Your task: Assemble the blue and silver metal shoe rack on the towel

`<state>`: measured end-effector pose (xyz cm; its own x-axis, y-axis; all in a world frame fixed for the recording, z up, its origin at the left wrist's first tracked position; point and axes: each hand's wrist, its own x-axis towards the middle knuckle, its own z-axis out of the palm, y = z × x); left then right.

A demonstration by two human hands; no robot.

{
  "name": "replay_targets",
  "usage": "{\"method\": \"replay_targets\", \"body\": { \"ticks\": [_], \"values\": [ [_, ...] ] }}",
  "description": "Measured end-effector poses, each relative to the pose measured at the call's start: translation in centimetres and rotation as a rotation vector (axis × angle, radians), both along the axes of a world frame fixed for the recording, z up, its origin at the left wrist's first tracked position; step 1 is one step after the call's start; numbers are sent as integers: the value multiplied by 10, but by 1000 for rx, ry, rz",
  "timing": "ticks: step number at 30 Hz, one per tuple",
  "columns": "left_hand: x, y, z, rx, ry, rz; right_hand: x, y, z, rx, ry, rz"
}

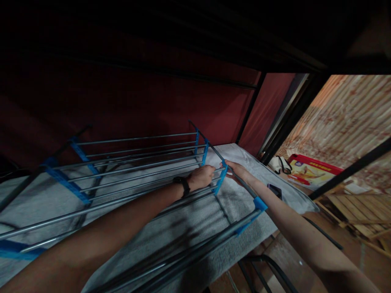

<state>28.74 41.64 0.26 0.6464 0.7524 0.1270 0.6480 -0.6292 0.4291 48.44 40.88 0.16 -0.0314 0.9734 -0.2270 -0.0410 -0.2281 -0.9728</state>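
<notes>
A folding drying rack (134, 167) of grey metal rods and blue plastic joints lies across a grey-white mattress (195, 219) on a lower bunk. My left hand (202, 176), with a black watch on the wrist, is closed around a rod close to a blue joint (220, 179) at the rack's right end. My right hand (236, 169) grips the dark side bar of the rack just right of that same joint. Both forearms reach in from the bottom of the view.
The upper bunk's dark frame and a dark red wall close in above and behind. A black phone (275, 190) lies on the mattress edge. On the floor to the right sit a white bag (279, 164), a red box (314, 173) and wooden slats (354, 205).
</notes>
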Motion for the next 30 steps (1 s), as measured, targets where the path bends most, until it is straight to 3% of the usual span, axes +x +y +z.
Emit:
{"method": "replay_targets", "body": {
  "ticks": [7, 13, 21, 30],
  "values": [
    [1, 1, 5, -115, -46, -17, 0, 1, -4, 31, -23, 0],
    [2, -9, 9, 25, 60, 57, 2, 4, -5, 37, -103, -10],
    [-17, -49, 4, 331, 173, 127, 14, 8, -13, 116, -268, 37],
    [-37, -58, 6, 301, 220, 134, 24, 20, -23, 69, -372, 56]
  ]
}}
